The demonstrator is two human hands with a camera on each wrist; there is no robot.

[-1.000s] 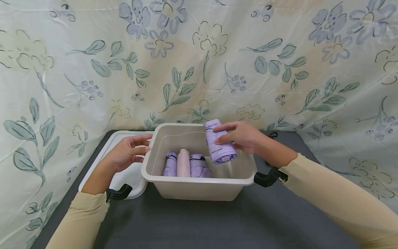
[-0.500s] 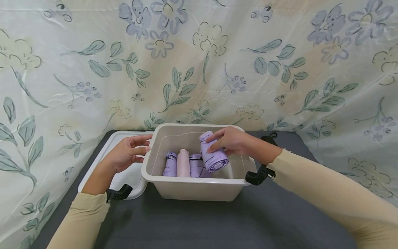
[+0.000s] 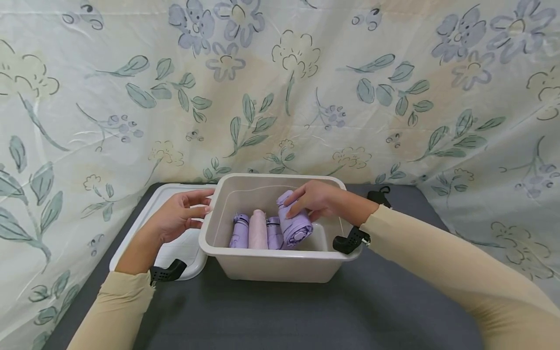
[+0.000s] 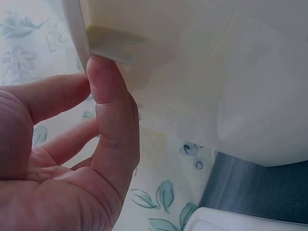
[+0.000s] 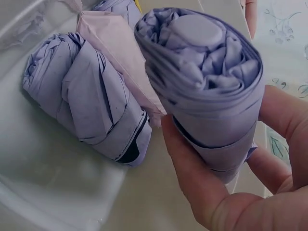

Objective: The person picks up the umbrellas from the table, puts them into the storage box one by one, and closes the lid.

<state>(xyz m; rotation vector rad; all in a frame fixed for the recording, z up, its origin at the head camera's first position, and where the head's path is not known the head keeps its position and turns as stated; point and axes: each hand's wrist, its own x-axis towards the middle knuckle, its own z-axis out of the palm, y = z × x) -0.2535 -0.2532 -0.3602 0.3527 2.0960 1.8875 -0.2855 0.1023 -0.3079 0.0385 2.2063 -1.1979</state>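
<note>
A beige plastic storage box (image 3: 280, 266) stands on the dark table. My right hand (image 3: 323, 199) grips a rolled lavender folding umbrella (image 3: 296, 228) inside the box, tilted, its round end toward me; a pale end cap shows amid the folds in the right wrist view. To its left a second lavender umbrella (image 3: 274, 233), a pink rolled umbrella (image 3: 258, 231) and another lavender umbrella (image 3: 240, 232) lie side by side, the nearest partly hidden. My left hand (image 3: 181, 214) holds the box's left rim, thumb and a fingertip at the lip (image 4: 79, 43) in the left wrist view.
A white lid (image 3: 183, 253) lies left of the box, partly under the left forearm. Behind the right wrist a black object with a loop (image 3: 379, 195) lies on the table (image 3: 280, 316). A floral curtain (image 3: 306, 97) hangs behind.
My right hand has moved left and down, bringing the lavender umbrella lower into the box beside the others. My left hand has stayed at the rim.
</note>
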